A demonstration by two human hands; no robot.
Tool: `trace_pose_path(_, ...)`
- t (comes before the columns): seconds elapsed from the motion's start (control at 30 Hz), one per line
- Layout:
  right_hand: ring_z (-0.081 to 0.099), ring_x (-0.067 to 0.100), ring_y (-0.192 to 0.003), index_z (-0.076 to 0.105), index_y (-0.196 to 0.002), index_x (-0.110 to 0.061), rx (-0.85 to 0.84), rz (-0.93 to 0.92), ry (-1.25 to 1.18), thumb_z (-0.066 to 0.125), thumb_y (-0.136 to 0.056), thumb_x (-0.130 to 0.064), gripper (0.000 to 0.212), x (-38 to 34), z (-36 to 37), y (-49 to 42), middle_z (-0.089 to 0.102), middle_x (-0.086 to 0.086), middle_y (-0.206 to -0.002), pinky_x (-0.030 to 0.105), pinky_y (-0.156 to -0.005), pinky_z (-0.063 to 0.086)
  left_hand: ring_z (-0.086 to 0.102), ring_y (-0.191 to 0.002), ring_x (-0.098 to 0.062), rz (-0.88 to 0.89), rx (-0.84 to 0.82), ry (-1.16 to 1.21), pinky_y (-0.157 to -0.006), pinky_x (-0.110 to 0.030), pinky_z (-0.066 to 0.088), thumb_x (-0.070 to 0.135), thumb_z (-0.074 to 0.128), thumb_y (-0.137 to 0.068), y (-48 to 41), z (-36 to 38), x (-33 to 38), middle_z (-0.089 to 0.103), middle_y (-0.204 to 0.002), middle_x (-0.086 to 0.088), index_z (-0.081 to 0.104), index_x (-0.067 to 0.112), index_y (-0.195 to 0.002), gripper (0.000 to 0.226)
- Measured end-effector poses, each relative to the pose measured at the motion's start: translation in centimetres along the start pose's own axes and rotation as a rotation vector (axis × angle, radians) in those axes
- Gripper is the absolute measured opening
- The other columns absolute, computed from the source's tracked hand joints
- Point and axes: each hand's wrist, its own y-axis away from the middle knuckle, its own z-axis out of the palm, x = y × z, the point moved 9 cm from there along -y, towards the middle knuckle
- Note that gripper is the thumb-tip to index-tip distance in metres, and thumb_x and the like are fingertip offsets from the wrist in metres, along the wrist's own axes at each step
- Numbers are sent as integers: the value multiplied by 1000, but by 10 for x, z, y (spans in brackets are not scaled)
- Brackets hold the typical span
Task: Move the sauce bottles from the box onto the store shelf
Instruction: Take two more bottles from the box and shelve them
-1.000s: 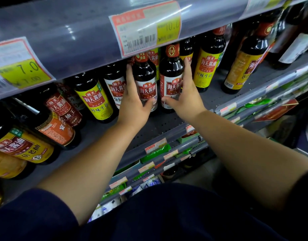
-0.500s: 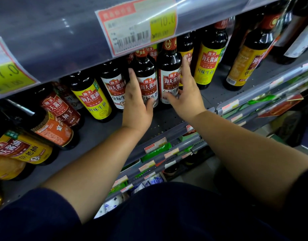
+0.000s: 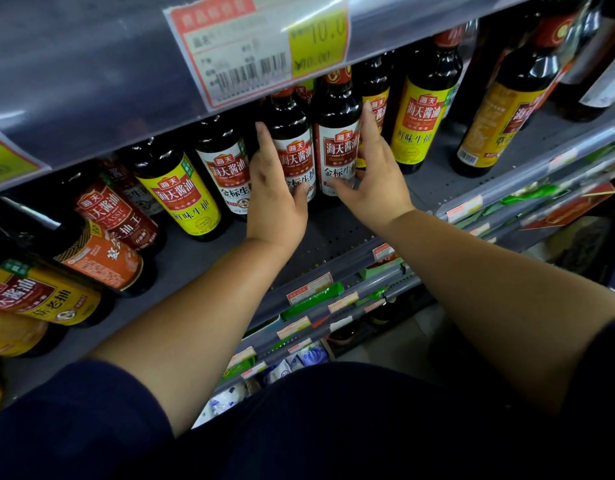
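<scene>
Left hand flat on left bottle, right hand flat on right bottle — fingers straight, thumbs on labels, pressing, not gripping. Both bottles upright on shelf, touching, dark sauce inside — yellow-label bottles flank them.

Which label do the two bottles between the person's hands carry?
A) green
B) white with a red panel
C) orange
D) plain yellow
B: the left hand touches the left white-labelled bottle and the right hand touches the right white-labelled bottle. Each label has a red panel. A yellow-labelled bottle stands further right.
</scene>
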Motion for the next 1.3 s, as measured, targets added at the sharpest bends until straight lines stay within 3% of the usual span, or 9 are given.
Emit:
trace_pose_path(0.23,41,26,-138,6,-159,-11,-4,-16,17,77,-87,-16,102,-4,1,-2,39,16,-152,21,-102,35,40,-133,-18,-58,-6,5,-98,-16,32,9,63,-92,-3,3,-1,28,-155,-14,-9,10,-156,96)
trace_pose_path(0.4,46,30,-133,6,-160,-12,-5,4,21,77,-86,-15,103,-4,3,-5,41,17,-143,34,-104,43,46,-132,-23,-68,-23,4,-99,-32,47,10,64,-93,-5,4,-1,26,-156,-13,-11,13,-156,98)
trace_pose_path(0.5,46,30,-133,6,-160,-13,-4,19,30,77,-86,-15,103,-4,2,-5,41,16,-143,33,-101,43,50,-130,-22,-68,-43,12,-100,-39,51,11,63,-93,-5,5,-2,26,-157,-12,-12,16,-156,99)
trace_pose_path(0.6,47,29,-132,5,-160,-12,-5,23,44,77,-87,-17,102,-5,1,-4,41,16,-143,35,-101,45,43,-130,-8,-73,-66,47,-104,-31,46,14,64,-93,-2,4,-5,28,-156,-12,-11,14,-157,98)
trace_pose_path(0.67,47,29,-132,3,-160,-14,-19,29,44,75,-88,-17,103,-5,-1,-2,40,15,-144,38,-102,48,39,-137,-12,-63,-74,50,-107,-28,41,18,64,-93,2,2,-6,30,-156,-12,-8,13,-157,96)
trace_pose_path(0.8,45,24,-137,-5,-160,-20,-113,53,56,75,-88,-22,107,-8,-1,8,36,11,-153,40,-105,49,34,-142,-20,-34,-129,-3,-105,-22,31,26,65,-93,11,-1,-7,30,-157,-10,-6,14,-157,97)
trace_pose_path(0.97,27,20,-149,-15,-158,-25,-319,150,94,77,-86,-30,117,-21,7,27,15,0,-167,33,-109,35,38,-140,-25,-43,-295,-152,-103,-35,43,32,64,-92,24,-8,-4,25,-160,-9,-8,26,-157,98)
trace_pose_path(1.07,27,21,-149,-2,-161,-24,-451,176,169,76,-86,-38,109,-31,11,42,21,3,-165,30,-110,32,47,-132,-29,-55,-384,-253,-101,-42,48,38,62,-93,35,-18,-10,37,-155,-9,5,30,-158,86)
trace_pose_path(1.3,37,18,-143,36,-154,-23,-709,69,214,72,-89,-43,77,-88,43,68,38,-1,-158,31,-110,35,56,-122,-22,-214,-481,-339,-96,-37,48,41,62,-92,72,-77,-55,57,-140,0,48,28,-144,55)
